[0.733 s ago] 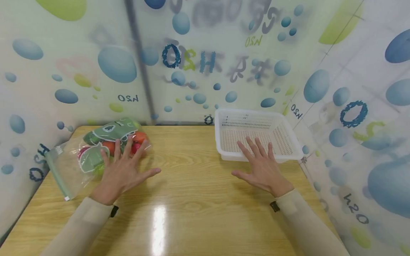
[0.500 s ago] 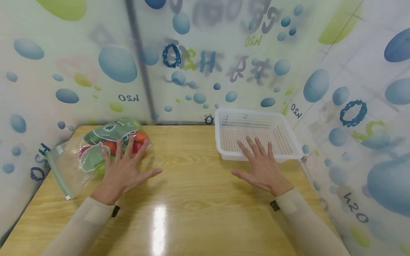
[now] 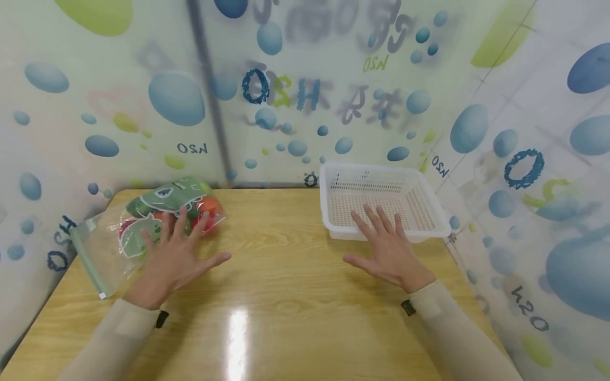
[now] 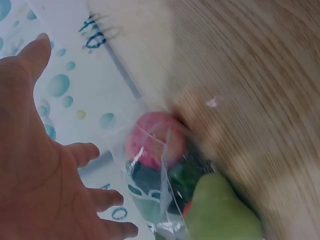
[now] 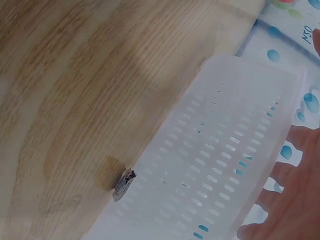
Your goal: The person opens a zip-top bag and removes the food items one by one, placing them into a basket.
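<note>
My left hand [image 3: 167,262] is held with fingers spread, its fingertips overlapping the near side of a clear zip bag [image 3: 102,248] in the head view. Through the plastic show a green pear [image 4: 220,210], a pink round fruit [image 4: 155,140] and orange-red and dark green pieces. Part of the bag is hidden behind the fingers. On the other side, my right hand [image 3: 393,254] is also spread, its fingertips over the near rim of a white perforated plastic basket [image 3: 431,198]. Neither hand grips anything.
Both things lie on a wood-grain table [image 3: 281,296], near its back edge. A patterned wall sheet [image 3: 286,132] with blue dots rises behind and along both sides. A small dark scrap-like thing [image 5: 124,186] shows at the basket's base in the right wrist view.
My left hand has shifted a little left and back toward me, fingers still spread. The right hand has hardly moved. The bag and the basket stay in place.
</note>
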A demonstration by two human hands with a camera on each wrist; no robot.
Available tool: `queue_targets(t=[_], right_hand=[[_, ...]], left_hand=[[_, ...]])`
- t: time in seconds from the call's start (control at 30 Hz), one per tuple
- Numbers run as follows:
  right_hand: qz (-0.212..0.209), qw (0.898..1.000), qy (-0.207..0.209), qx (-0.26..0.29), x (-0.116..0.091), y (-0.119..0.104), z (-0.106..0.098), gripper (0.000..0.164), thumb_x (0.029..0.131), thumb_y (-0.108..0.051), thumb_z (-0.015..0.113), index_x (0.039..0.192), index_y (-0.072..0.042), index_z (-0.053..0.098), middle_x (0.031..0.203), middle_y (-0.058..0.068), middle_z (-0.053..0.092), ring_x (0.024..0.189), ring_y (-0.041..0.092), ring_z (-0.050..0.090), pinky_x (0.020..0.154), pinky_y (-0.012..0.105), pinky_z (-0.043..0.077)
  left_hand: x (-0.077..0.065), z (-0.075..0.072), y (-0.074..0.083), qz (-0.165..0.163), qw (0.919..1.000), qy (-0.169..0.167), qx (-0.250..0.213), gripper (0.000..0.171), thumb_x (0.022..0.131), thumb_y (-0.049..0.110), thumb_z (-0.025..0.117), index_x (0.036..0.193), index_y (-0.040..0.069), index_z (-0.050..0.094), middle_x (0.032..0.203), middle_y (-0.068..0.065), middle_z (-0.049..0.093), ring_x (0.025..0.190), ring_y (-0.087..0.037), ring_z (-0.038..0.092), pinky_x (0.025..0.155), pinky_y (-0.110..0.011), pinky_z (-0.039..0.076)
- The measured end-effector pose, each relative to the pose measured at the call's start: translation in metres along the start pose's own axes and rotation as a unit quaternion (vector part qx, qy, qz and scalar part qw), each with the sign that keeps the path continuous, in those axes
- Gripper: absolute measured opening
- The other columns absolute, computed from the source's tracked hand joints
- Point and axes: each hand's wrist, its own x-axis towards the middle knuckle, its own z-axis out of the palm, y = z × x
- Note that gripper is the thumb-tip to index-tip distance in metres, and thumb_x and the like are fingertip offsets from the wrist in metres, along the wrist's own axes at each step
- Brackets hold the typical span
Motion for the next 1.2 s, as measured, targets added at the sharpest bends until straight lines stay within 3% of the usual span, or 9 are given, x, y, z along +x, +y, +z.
queue_targets(t=[0.13,0.27,0.47,0.57,0.7,0.87,1.0,1.1,1.2], right_hand=[[0.002,1.0,0.001,0.002,0.001,-0.002,-0.001,0.109,0.102,-0.081,0.069,0.187,-0.03,0.025,0.196,0.017,0.02,0.182,0.051,0.016,0.14,0.085,0.009],[0.003,1.0,0.0,0.01,0.002,-0.003,0.0,0.107,0.103,-0.082,0.067,0.188,-0.032,0.024,0.197,0.015,0.018,0.182,0.049,0.015,0.142,0.083,0.009],[-0.023,1.0,0.012,0.013,0.006,-0.006,0.003,0.102,0.106,-0.079,0.066,0.187,-0.029,0.028,0.194,0.016,0.026,0.18,0.049,0.025,0.142,0.08,0.017],[-0.038,0.999,0.029,0.003,0.009,-0.008,0.001,0.099,0.107,-0.075,0.067,0.185,-0.027,0.032,0.192,0.018,0.032,0.177,0.049,0.032,0.141,0.079,0.023],[-0.049,0.998,0.044,-0.004,0.011,-0.008,-0.002,0.097,0.107,-0.072,0.07,0.184,-0.025,0.036,0.189,0.019,0.037,0.173,0.048,0.039,0.14,0.078,0.028],[-0.057,0.997,0.054,0.006,0.013,-0.011,-0.002,0.093,0.107,-0.069,0.072,0.182,-0.023,0.041,0.187,0.019,0.041,0.171,0.046,0.042,0.14,0.076,0.03],[-0.072,0.995,0.067,0.015,0.018,-0.017,-0.003,0.089,0.107,-0.064,0.075,0.18,-0.022,0.045,0.183,0.019,0.046,0.167,0.046,0.046,0.139,0.075,0.033],[-0.085,0.993,0.074,0.018,0.022,-0.022,-0.002,0.085,0.108,-0.06,0.076,0.178,-0.021,0.049,0.181,0.019,0.049,0.164,0.045,0.05,0.137,0.073,0.038],[-0.095,0.992,0.082,0.017,0.025,-0.025,0.0,0.081,0.108,-0.06,0.075,0.176,-0.02,0.052,0.18,0.018,0.051,0.16,0.044,0.054,0.133,0.068,0.045]], left_hand=[[-0.002,-0.003,-0.017,-0.027,0.9995,-0.015,-0.008,0.121,0.101,0.097,0.052,0.189,0.023,0.014,0.19,-0.037,-0.009,0.17,-0.076,-0.008,0.116,-0.106,-0.008],[-0.009,-0.009,-0.037,-0.057,0.9981,-0.015,-0.019,0.118,0.105,0.095,0.047,0.189,0.02,0.011,0.189,-0.041,-0.007,0.168,-0.08,-0.005,0.113,-0.109,-0.005],[-0.023,-0.02,-0.067,-0.113,0.992,-0.006,-0.056,0.108,0.113,0.086,0.034,0.186,0.01,0.01,0.182,-0.052,-0.007,0.161,-0.088,-0.006,0.109,-0.111,0.006],[-0.027,-0.025,-0.08,-0.154,0.9854,-0.009,-0.072,0.109,0.115,0.083,0.026,0.184,0.002,0.005,0.177,-0.057,-0.01,0.158,-0.091,-0.003,0.109,-0.108,0.019],[-0.03,-0.029,-0.098,-0.211,0.972,-0.032,-0.097,0.119,0.114,0.085,0.023,0.178,-0.012,-0.004,0.171,-0.062,-0.009,0.156,-0.09,0.001,0.113,-0.102,0.027],[-0.032,-0.03,-0.114,-0.254,0.958,-0.067,-0.115,0.119,0.114,0.082,0.015,0.174,-0.02,0.0,0.162,-0.067,0.014,0.147,-0.087,0.027,0.115,-0.094,0.039],[-0.034,-0.031,-0.118,-0.258,0.9572,-0.06,-0.116,0.101,0.12,0.063,0.016,0.168,-0.026,0.009,0.151,-0.068,0.028,0.138,-0.086,0.036,0.113,-0.089,0.044],[-0.036,-0.03,-0.116,-0.254,0.9609,-0.045,-0.101,0.078,0.124,0.039,0.024,0.163,-0.028,0.017,0.145,-0.067,0.034,0.134,-0.083,0.041,0.109,-0.086,0.046],[-0.034,-0.028,-0.109,-0.256,0.961,-0.039,-0.096,0.063,0.121,0.019,0.039,0.161,-0.027,0.024,0.143,-0.062,0.042,0.123,-0.073,0.052,0.1,-0.078,0.053]])
